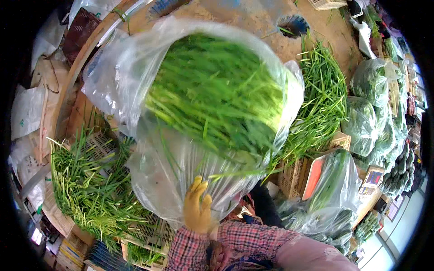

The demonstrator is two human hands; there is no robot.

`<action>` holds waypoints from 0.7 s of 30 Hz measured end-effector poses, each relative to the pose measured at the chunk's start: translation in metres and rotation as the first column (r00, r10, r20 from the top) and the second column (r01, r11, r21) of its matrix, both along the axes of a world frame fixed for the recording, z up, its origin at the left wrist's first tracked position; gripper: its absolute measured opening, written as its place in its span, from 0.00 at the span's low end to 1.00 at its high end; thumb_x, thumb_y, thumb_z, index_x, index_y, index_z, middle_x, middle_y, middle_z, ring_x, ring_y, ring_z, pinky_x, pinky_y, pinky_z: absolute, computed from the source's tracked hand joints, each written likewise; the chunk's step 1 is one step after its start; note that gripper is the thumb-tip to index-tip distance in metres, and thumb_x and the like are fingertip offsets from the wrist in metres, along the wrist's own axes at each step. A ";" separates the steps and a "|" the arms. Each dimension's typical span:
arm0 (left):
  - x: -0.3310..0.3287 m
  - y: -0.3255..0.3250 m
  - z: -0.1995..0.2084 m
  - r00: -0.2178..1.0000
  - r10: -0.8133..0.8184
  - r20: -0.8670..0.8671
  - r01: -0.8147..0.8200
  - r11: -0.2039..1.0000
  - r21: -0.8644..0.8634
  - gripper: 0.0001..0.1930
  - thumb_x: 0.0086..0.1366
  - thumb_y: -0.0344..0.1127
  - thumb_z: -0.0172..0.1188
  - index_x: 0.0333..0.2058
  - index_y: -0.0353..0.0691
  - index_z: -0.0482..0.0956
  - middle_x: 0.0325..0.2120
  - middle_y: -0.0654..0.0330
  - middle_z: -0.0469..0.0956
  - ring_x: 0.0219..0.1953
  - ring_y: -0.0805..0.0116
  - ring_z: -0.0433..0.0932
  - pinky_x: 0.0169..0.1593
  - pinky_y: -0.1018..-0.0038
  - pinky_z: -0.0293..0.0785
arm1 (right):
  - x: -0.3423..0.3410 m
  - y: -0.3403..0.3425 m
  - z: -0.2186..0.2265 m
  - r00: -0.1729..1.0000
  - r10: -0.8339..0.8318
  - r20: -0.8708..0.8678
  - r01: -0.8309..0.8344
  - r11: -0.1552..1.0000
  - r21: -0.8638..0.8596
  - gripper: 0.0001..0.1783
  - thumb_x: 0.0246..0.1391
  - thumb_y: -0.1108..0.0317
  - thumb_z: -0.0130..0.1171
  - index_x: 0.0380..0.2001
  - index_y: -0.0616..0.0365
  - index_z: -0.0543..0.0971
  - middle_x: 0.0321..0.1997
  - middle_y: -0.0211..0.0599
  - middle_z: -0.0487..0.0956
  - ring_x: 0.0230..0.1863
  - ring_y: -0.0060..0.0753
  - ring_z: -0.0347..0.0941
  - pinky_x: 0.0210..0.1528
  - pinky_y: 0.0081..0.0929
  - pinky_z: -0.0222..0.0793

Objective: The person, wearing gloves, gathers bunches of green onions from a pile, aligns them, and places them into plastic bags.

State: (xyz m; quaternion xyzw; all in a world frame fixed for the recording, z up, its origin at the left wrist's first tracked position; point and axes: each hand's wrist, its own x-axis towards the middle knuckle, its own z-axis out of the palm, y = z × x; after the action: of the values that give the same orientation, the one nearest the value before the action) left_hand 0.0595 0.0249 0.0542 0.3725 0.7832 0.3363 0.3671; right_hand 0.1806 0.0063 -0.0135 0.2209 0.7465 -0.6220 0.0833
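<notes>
A large clear plastic bag [162, 189] stands in front of me, its wide mouth open toward me. Long flat green leaves, which look like garlic chives [217, 90], fill it. They are blurred by motion. On the near wall of the bag is my left hand [197, 207] in a yellow glove, its fingers bent on the film. Creases in the plastic fan out from there. My right forearm, in a checked sleeve, crosses from the lower right to the left wrist. The hand at its end is hidden, so its fingers cannot be seen.
Loose green stalks [86, 194] lie heaped over plastic crates at the left. Another pile of chives [323, 95] is on the brown table [253, 22], right of the bag. Filled clear bags [361, 122] stack up at the right. The table has a round hole [293, 25].
</notes>
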 end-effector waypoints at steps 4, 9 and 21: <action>-0.004 -0.008 -0.060 0.994 -0.010 0.113 0.022 0.995 -0.102 0.14 0.57 0.33 0.50 0.42 0.37 0.70 0.47 0.51 0.67 0.50 0.57 0.65 0.53 0.67 0.60 | 0.008 0.020 -0.013 0.997 -0.029 0.066 0.031 0.999 -0.029 0.28 0.41 0.70 0.55 0.45 0.55 0.55 0.40 0.47 0.70 0.42 0.46 0.68 0.41 0.34 0.64; -0.025 0.006 -0.115 0.964 0.147 0.223 -0.103 0.975 -0.197 0.27 0.53 0.28 0.53 0.54 0.41 0.59 0.52 0.50 0.61 0.55 0.57 0.60 0.56 0.67 0.56 | 0.026 0.094 -0.051 0.964 -0.214 0.156 0.204 0.976 0.082 0.39 0.42 0.73 0.56 0.55 0.54 0.47 0.47 0.50 0.67 0.48 0.46 0.65 0.47 0.34 0.61; -0.103 0.236 -0.079 0.680 -0.467 -0.565 0.363 0.884 -0.295 0.35 0.51 0.34 0.56 0.57 0.52 0.50 0.54 0.53 0.58 0.54 0.50 0.58 0.56 0.64 0.56 | 0.160 0.372 -0.092 0.872 -0.460 0.167 0.243 0.703 0.669 0.22 0.46 0.75 0.47 0.49 0.58 0.65 0.41 0.44 0.73 0.40 0.38 0.69 0.45 0.28 0.63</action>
State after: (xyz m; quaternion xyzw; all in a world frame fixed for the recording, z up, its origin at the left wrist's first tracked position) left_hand -0.0435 0.2606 -0.0251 0.5997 0.7780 0.0387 0.1832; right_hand 0.3410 0.3784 -0.1060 0.4743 0.8291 -0.2961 0.0033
